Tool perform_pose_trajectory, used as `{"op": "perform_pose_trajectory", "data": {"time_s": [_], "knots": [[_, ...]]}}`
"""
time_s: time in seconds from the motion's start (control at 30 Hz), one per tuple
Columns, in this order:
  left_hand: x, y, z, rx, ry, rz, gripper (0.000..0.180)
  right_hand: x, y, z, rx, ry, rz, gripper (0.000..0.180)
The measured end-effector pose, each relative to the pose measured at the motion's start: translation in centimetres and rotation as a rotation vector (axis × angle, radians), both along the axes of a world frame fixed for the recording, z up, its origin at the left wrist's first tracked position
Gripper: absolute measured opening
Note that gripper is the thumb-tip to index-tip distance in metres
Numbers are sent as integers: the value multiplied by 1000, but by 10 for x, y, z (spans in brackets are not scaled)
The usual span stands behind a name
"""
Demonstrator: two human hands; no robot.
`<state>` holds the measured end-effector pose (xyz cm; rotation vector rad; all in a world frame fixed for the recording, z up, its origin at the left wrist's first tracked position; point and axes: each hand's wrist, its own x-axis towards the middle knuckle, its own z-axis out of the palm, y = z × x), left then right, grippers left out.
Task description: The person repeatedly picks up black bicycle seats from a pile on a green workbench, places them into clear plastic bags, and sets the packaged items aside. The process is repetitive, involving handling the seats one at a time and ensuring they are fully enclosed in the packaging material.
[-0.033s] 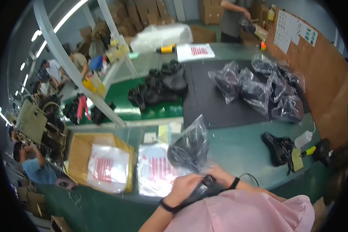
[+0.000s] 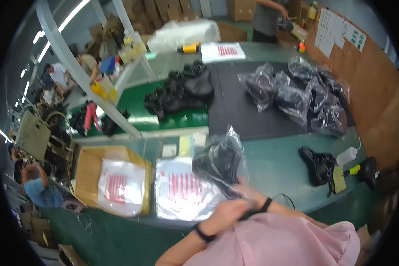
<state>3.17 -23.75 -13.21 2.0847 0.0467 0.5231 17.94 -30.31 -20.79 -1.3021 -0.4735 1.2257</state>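
Note:
A black shoe (image 2: pixel 215 162) in a clear plastic bag (image 2: pixel 232 141) stands out in front of my hands, above the near edge of the bench. My right hand (image 2: pixel 249 194) is closed on the near end of the bag, its fingertips beside the shoe; motion blurs it. Just nearer to me, my left hand (image 2: pixel 228 213) has its fingers curled closed at the gathered end of the bag. Below the hands, a dark piece (image 2: pixel 251 214) shows against my pink top, partly hidden. Flat printed plastic bags (image 2: pixel 181 190) lie to the left of the held shoe.
A carton (image 2: pixel 86 175) with printed bags stands at the left. Several bagged shoes (image 2: pixel 292 104) lie on a black mat (image 2: pixel 228 106). Unbagged black shoes (image 2: pixel 181 95) sit on the green surface beyond. At right are a loose shoe (image 2: pixel 315 166) and a white squeeze bottle (image 2: pixel 346 156).
The bagged shoe has turned and sits slightly lower, its side showing more. My right hand has moved up against it, and my left hand has shifted right. The view has tilted slightly.

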Motion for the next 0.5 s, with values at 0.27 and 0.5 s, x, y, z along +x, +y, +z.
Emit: {"op": "perform_pose_trajectory", "data": {"time_s": [0.27,0.5], "knots": [[47,12,19,-90,69,-10,40,113,-17,41,-123,-168,-426,48],[-51,88,-161,-520,433,508,33,344,61,33,636,-15,-974,38]]}}
